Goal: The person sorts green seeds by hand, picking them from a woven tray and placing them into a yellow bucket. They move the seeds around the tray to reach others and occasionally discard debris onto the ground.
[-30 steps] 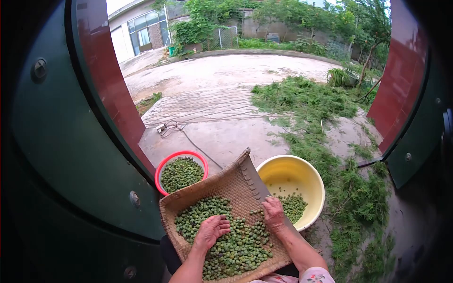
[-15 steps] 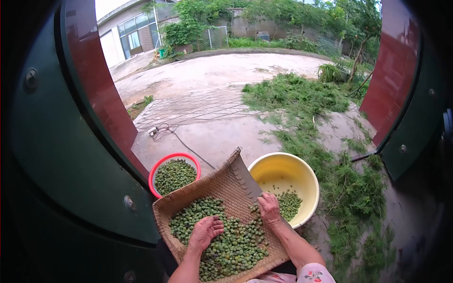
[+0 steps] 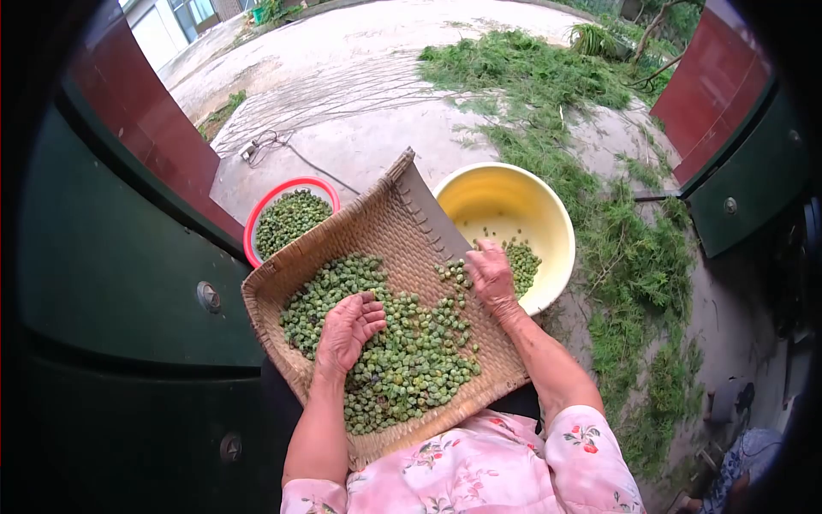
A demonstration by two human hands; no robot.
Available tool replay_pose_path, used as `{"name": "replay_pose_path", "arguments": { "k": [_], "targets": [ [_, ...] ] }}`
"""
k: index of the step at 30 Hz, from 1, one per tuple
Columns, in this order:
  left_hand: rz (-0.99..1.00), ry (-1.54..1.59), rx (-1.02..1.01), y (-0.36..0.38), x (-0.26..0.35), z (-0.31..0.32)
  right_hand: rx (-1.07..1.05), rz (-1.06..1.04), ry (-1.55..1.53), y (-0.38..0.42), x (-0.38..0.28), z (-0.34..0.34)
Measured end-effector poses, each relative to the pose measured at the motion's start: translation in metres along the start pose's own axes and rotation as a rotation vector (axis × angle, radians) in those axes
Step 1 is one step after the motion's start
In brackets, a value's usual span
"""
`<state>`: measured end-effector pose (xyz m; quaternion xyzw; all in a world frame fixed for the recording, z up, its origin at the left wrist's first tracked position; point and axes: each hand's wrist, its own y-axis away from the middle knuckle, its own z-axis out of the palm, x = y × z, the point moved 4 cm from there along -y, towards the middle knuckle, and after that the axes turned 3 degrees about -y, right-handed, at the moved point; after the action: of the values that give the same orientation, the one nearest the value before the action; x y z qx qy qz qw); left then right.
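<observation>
A woven basket tray (image 3: 390, 214) rests tilted in front of my body, with many small green fruits (image 3: 411, 351) spread over it. My left hand (image 3: 349, 330) lies on the fruits at the left, palm turned inward, its fingers loosely extended. Over the tray's right edge is my right hand (image 3: 491, 272), fingers bent together near the rim; what they hold, if anything, is too small to make out. Just beyond that hand sits a yellow basin (image 3: 548, 206) with some green fruits inside. A red-rimmed bowl (image 3: 251, 224) full of similar fruits stands behind the tray's left side.
Cut green branches (image 3: 634, 283) cover the ground to the right. A cable with a plug (image 3: 248, 152) lies beyond the red-rimmed bowl. Dark green doors (image 3: 145, 283) stand on both sides. At the lower right, part of another person (image 3: 745, 458) shows in patterned clothing.
The view has tipped downward, showing more of my shirt and the ground. Both hands remain near the same places on the tray.
</observation>
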<state>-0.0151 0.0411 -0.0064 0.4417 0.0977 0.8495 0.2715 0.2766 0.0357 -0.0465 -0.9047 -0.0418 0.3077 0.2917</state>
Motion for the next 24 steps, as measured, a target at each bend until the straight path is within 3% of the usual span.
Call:
{"name": "replay_pose_path", "arguments": {
  "k": [3, 11, 16, 19, 24],
  "targets": [
    [0.007, -0.01, 0.001, 0.002, 0.001, 0.001, -0.213, -0.142, 0.079, 0.004, -0.027, 0.006],
    [-0.017, -0.011, -0.003, 0.001, 0.002, 0.001, 0.044, 0.033, 0.233, -0.001, 0.011, 0.002],
    [-0.015, -0.004, -0.003, 0.0, 0.001, 0.0, -0.212, -0.055, 0.05, -0.013, -0.035, 0.023],
    [-0.018, 0.0, 0.0, 0.0, 0.001, -0.001, -0.251, -0.204, 0.149, -0.012, -0.044, 0.032],
    [-0.021, -0.005, -0.005, 0.0, 0.001, 0.0, -0.2, -0.093, 0.097, -0.014, -0.015, 0.039]
  ]
}}
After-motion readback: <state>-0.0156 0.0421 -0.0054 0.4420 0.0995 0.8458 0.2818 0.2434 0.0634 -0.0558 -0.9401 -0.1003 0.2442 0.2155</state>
